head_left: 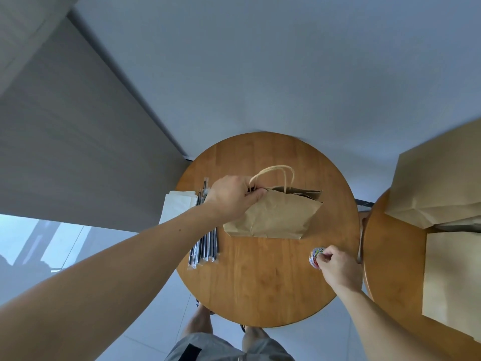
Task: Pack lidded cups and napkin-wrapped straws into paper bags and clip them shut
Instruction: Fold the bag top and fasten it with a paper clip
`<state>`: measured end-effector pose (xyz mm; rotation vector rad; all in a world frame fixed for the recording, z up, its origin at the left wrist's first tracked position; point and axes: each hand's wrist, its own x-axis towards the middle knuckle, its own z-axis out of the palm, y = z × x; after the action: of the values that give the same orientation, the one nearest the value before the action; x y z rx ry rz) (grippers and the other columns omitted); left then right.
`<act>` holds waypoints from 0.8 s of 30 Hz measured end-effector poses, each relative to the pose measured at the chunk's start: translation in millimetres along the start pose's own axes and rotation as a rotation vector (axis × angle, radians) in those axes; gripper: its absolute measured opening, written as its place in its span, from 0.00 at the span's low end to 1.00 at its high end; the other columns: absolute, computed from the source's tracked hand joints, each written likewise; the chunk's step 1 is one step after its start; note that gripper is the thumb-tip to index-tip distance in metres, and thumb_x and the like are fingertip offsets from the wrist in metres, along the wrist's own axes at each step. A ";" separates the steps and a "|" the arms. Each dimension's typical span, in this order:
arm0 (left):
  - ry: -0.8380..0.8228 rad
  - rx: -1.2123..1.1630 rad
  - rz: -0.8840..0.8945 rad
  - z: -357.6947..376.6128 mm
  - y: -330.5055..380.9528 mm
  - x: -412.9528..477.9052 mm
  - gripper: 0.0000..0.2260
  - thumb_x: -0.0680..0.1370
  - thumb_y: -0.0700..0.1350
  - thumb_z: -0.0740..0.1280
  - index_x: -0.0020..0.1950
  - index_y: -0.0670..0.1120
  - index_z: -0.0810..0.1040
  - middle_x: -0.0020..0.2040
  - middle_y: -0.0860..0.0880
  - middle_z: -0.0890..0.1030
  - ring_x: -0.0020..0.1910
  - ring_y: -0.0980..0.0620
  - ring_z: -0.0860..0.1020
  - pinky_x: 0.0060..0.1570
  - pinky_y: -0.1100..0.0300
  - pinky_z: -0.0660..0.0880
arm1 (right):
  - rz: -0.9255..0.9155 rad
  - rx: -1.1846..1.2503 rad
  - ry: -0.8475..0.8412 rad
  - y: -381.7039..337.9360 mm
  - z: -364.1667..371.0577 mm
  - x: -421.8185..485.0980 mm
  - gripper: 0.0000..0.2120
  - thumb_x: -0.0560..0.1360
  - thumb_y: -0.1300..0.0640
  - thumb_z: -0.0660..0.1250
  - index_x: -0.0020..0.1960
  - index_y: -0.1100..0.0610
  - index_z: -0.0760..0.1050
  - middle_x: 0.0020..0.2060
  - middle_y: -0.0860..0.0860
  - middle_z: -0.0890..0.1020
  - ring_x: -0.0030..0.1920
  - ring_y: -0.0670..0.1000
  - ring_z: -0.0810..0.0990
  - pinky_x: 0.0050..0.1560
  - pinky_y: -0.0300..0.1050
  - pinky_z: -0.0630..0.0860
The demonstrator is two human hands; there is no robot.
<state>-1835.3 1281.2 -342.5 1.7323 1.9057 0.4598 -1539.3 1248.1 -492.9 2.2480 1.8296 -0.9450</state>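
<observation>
A brown paper bag (pixel 276 217) with twisted paper handles stands on the round wooden table (pixel 260 282). My left hand (pixel 233 198) pinches the bag's top left corner by the handles, holding the mouth closed. My right hand (pixel 337 265) is at the table's right edge, fingers dipped into a small clear tub of coloured clips (pixel 315 256). Whether a clip is between the fingertips cannot be told. Wrapped black straws (pixel 205 246) lie in a row left of the bag, next to white napkins (pixel 177 207). No cup is visible.
A second wooden table (pixel 390 269) stands close on the right, with more brown paper bags (pixel 442 183) lying on it. A grey wall is behind, and a window at the left. My legs and feet show under the table's near edge.
</observation>
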 end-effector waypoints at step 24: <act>-0.125 0.107 -0.055 -4.8 9.5 3.6 0.20 0.80 0.54 0.64 0.30 0.57 0.63 0.26 0.58 0.67 0.26 0.60 0.66 0.26 0.61 0.58 | -0.498 0.874 0.023 -166.5 -102.7 -47.4 0.07 0.73 0.62 0.74 0.45 0.52 0.81 0.30 0.50 0.83 0.32 0.48 0.81 0.38 0.39 0.77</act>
<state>-1830.6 1286.4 -333.7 1.7280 1.9142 0.2271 -1654.3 1298.9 -335.6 2.1588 2.3496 -2.1596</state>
